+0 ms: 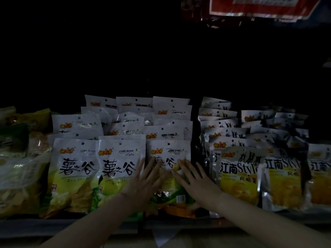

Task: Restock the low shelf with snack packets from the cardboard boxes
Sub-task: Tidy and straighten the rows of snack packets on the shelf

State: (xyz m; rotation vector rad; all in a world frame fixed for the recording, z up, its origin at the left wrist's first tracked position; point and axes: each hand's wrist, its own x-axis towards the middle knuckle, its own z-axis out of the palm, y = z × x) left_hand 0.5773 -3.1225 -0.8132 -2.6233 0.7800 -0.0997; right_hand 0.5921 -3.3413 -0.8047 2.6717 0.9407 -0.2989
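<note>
White-and-green snack packets stand in rows on the low shelf.

Both hands lie flat with straight fingers on the front packet of the third row, left hand beside right hand; silver-and-yellow packets stand just right.

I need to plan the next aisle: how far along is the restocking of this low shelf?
Mostly done, it seems: the white packets stand in full rows, and the silver packets beside them look full too. In hand: the left hand and right hand press flat on the front white packet, settling it. What is left is unclear: no cardboard boxes are in view.
</note>
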